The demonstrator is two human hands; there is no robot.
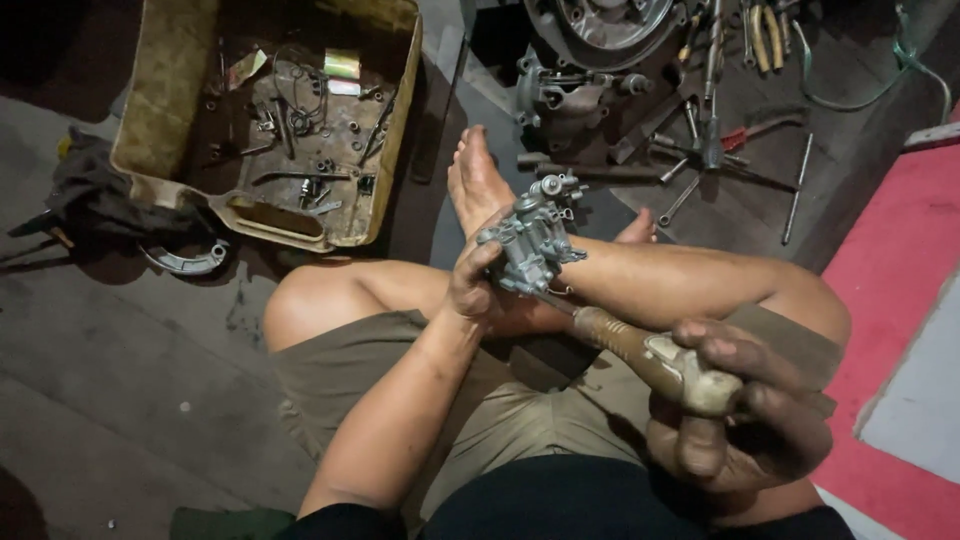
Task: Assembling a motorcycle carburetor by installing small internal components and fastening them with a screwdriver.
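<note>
Cast grey metal carburettor [530,240], knobbly, clamped in left hand [472,290]. Screwdriver [655,360], worn amber handle, gripped in greasy right hand [745,410], shaft meeting carburettor underside. Beyond left hand: dented yellowed tray [165,90] of small parts.

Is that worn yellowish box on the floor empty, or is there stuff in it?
Not empty. The battered yellowish open-topped box holds scattered small metal parts: bolts, wire rings, thin rods, and a pale green tape roll, spread over its dark bottom.

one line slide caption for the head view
Left hand grips a grey metal carburetor; right hand holds a worn wooden-handled screwdriver against it.
</note>
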